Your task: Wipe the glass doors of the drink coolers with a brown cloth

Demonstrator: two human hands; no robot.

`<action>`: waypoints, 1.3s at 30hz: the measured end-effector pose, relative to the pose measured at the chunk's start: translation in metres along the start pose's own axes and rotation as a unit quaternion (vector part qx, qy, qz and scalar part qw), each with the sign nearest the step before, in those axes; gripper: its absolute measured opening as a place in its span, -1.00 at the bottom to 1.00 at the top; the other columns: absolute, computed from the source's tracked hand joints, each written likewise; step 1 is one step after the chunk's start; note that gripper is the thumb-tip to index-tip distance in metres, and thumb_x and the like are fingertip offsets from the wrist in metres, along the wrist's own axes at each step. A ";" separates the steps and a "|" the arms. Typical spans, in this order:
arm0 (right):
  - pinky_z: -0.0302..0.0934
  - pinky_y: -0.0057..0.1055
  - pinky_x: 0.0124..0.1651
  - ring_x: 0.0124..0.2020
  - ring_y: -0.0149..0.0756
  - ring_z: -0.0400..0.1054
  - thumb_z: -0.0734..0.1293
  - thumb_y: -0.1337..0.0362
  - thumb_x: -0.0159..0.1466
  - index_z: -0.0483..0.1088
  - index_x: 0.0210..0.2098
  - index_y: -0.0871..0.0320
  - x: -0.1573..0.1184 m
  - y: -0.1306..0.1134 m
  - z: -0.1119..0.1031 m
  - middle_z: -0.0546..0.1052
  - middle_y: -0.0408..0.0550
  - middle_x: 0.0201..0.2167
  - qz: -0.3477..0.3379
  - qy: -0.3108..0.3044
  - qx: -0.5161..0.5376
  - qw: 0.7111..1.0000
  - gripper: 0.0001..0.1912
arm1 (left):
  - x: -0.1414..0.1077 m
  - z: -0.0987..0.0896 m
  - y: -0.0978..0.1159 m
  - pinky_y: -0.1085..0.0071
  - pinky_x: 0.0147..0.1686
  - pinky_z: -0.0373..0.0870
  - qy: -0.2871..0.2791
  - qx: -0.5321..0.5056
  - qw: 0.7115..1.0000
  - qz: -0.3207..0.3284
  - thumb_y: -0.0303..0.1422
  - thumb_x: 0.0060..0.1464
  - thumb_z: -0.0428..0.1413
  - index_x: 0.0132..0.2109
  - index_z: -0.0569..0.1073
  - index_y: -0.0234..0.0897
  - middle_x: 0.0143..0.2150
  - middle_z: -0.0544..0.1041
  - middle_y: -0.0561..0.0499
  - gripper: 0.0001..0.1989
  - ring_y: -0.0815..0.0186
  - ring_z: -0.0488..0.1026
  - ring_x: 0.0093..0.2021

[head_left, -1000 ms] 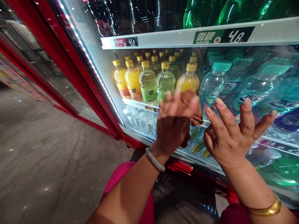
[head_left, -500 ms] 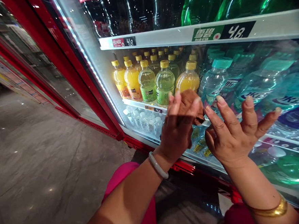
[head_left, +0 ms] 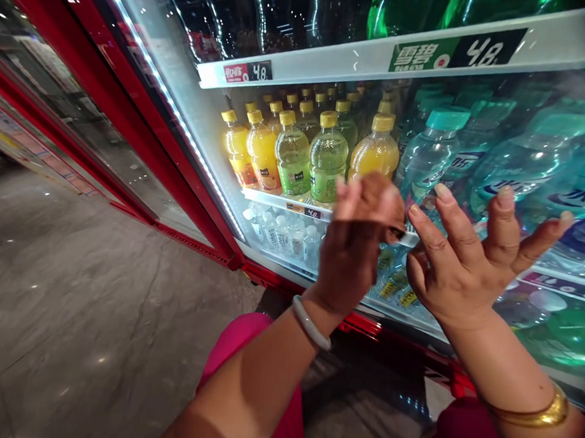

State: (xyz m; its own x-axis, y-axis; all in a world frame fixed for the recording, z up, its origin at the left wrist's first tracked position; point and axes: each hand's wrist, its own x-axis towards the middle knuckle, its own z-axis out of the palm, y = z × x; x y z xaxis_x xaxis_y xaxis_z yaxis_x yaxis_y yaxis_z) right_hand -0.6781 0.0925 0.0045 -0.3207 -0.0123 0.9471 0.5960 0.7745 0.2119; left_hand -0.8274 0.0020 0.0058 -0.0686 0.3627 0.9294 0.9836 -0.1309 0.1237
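A bunched brown cloth (head_left: 377, 193) lies under the fingers of my left hand (head_left: 352, 256), pressed against the glass door of a drinks fridge. The left fingers are slightly blurred and closed on the cloth. To its right, my right hand (head_left: 462, 264) has its fingers spread, with the tips at the glass and nothing held. Behind the glass, level with the hands, stand yellow-capped juice bottles (head_left: 293, 155) and clear bottles with turquoise caps (head_left: 430, 148). The cloth and left hand hide part of the shelf edge.
The fridge's red door frame (head_left: 175, 171) slants down on the left. A white shelf edge (head_left: 333, 68) with price tags crosses above the hands. Small water bottles (head_left: 284, 235) stand on the bottom shelf. Grey floor (head_left: 90, 311) extends to the left, and a pink-clad knee (head_left: 244, 339) is below.
My left hand and the cloth have shifted very slightly over the glass. The right hand stays spread, a little further right in view. The whole view has moved slightly.
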 end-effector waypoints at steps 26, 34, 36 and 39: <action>-0.15 0.04 0.59 0.43 -0.06 0.24 0.30 0.32 0.35 0.31 0.33 0.02 0.003 0.017 -0.015 0.49 -0.04 0.29 0.038 0.032 0.103 0.993 -0.44 | -0.007 0.027 0.043 -0.09 0.51 0.14 -0.006 -0.142 0.989 0.037 -0.37 0.45 -0.02 0.55 0.01 -0.08 0.60 0.01 -0.16 -0.37 -0.02 0.06 0.57; -0.30 -0.10 0.62 0.46 -0.13 0.18 0.33 0.42 0.24 0.41 0.26 -0.02 -0.001 0.062 -0.043 0.40 -0.17 0.37 -0.004 0.038 0.020 0.999 -0.40 | 0.003 0.035 0.047 -0.11 0.54 0.07 0.019 -0.133 0.989 0.068 -0.44 0.45 -0.05 0.57 -0.10 0.09 0.65 -0.14 0.03 -0.30 -0.01 -0.07 0.60; -0.41 -0.06 0.63 0.50 -0.12 0.11 0.32 0.37 0.30 0.34 0.33 -0.01 -0.006 0.063 -0.044 0.38 -0.16 0.39 0.000 0.017 0.025 1.000 -0.40 | -0.002 0.043 0.058 -0.15 0.53 0.06 0.011 -0.146 0.986 0.074 -0.45 0.44 -0.03 0.56 -0.05 0.05 0.65 -0.17 0.05 -0.31 -0.03 -0.07 0.60; -0.39 -0.02 0.64 0.50 -0.16 0.11 0.23 0.25 0.43 0.25 0.40 -0.05 -0.012 0.065 -0.045 0.37 -0.18 0.40 0.019 -0.012 0.038 0.999 -0.45 | -0.015 0.055 0.077 -0.09 0.53 0.10 -0.016 -0.178 0.978 0.108 -0.48 0.42 -0.02 0.56 -0.03 -0.04 0.66 -0.26 0.04 -0.31 0.00 -0.05 0.60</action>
State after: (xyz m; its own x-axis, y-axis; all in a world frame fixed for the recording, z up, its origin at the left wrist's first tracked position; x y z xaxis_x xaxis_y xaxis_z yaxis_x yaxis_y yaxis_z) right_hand -0.6022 0.1146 0.0179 -0.3172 0.0314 0.9478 0.5502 0.8202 0.1569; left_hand -0.7413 0.0369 -0.0175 0.1457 0.3179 0.9368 0.8535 -0.5192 0.0434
